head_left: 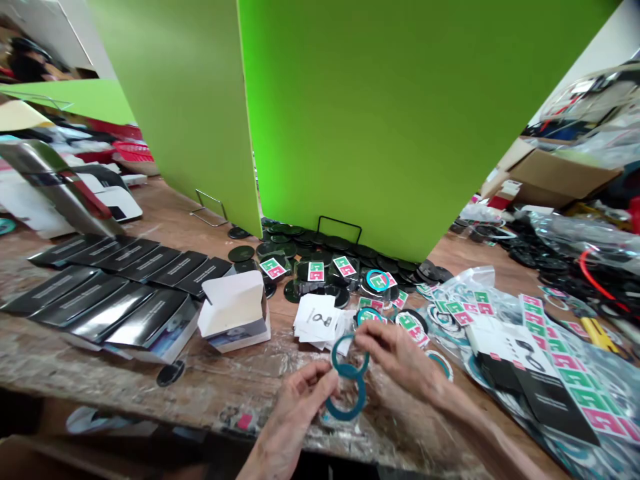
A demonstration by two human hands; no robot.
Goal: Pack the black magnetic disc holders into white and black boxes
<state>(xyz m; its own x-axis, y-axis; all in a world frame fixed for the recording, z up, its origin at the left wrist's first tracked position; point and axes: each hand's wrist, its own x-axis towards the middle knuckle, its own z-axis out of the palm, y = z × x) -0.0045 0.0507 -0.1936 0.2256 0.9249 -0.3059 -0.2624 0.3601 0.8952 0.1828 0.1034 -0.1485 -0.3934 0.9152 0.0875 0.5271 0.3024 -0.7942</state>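
Observation:
Just over the front of the workbench, two overlapping teal rings are between my hands. My right hand is closed, with thumb and fingertips pinching the right side of the upper ring. At the spot where the rings cross, my left hand is closed in a pinch on the left side of the lower ring. Small white printed leaflets lie in a loose stack behind my hands. Beyond my right fingers sits another blue ring on a round black piece.
An open white box stands left of the leaflets, beside rows of black-topped boxes. Round black discs line the base of green panels. Bags with rings and green-pink stickers crowd the right. A metal flask is far left.

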